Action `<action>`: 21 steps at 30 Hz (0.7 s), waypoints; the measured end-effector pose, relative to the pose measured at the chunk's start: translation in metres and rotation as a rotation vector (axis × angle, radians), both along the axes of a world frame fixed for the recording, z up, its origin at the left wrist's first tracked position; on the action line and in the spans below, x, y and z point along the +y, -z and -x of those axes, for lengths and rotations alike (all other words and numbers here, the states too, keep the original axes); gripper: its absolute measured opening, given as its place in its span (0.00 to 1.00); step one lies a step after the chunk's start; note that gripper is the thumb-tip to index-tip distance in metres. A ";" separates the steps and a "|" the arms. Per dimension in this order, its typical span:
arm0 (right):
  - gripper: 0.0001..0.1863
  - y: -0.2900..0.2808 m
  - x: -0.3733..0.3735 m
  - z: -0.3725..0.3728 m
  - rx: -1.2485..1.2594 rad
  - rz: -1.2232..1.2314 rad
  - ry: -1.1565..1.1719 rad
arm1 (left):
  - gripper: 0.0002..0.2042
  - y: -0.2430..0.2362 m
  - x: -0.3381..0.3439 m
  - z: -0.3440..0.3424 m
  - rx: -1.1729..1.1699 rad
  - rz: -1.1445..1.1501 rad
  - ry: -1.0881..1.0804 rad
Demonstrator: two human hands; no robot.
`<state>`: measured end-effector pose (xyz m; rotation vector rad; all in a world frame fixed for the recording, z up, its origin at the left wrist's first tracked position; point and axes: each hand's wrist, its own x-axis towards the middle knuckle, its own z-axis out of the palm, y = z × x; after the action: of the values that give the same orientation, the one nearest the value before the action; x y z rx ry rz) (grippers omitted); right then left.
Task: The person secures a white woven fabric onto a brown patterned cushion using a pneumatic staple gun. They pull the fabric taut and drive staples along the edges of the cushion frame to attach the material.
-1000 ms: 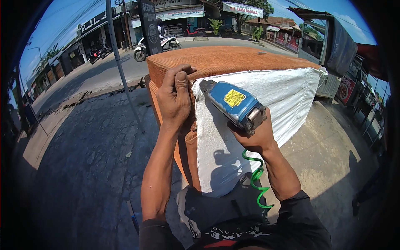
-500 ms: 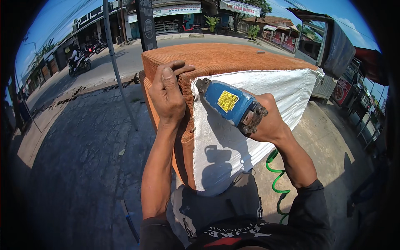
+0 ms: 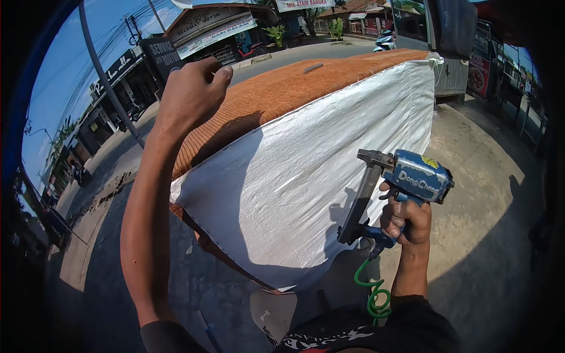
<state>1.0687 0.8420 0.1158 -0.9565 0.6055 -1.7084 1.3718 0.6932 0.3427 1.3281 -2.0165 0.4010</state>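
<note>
My right hand (image 3: 406,220) grips a blue pneumatic stapler (image 3: 419,176), held upright with its dark nose pointing left, over the white fabric panel. A coiled green hose (image 3: 376,294) hangs from its base. My left hand (image 3: 195,89) is raised over the upper left of an orange corded upholstered piece (image 3: 271,91), fingers curled; whether they hold anything is hidden. The white fabric (image 3: 276,200) covers the piece's near side, with its upper edge along the orange top and its lower corner near my body. A small metal strip (image 3: 313,68) lies on the top.
A sloping metal pole (image 3: 109,82) stands at left beside a dark signboard. Behind run a road (image 3: 338,46) with parked scooters and shopfronts. A metal cart (image 3: 446,76) stands at the right rear. Concrete pavement (image 3: 471,194) surrounds the piece; a small rider (image 3: 79,172) is far left.
My left hand has left the corner and risen up-left. The stapler has pulled back to the right and turned upright. The view has shifted, showing more of the white panel.
</note>
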 end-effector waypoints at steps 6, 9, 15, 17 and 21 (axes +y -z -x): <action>0.26 0.080 -0.028 0.061 -0.422 0.074 -0.475 | 0.21 -0.014 -0.177 0.139 -0.498 -0.150 -0.019; 0.26 0.107 -0.040 0.083 -0.448 0.006 -0.468 | 0.25 0.010 -0.276 0.183 -0.498 -0.204 -0.076; 0.27 0.144 -0.037 0.136 -0.558 0.041 -0.186 | 0.26 0.048 -0.355 0.247 -0.704 -0.277 -0.087; 0.25 0.148 -0.042 0.147 -0.578 0.016 -0.195 | 0.22 0.043 -0.348 0.231 -0.659 -0.266 -0.078; 0.26 0.139 -0.049 0.152 -0.771 0.170 -0.193 | 0.13 0.018 -0.295 0.208 -0.279 -0.024 0.014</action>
<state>0.9169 0.7927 -0.0229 -0.3835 -0.1366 -1.7949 1.1643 0.3981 0.3252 1.3315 -2.2622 0.5848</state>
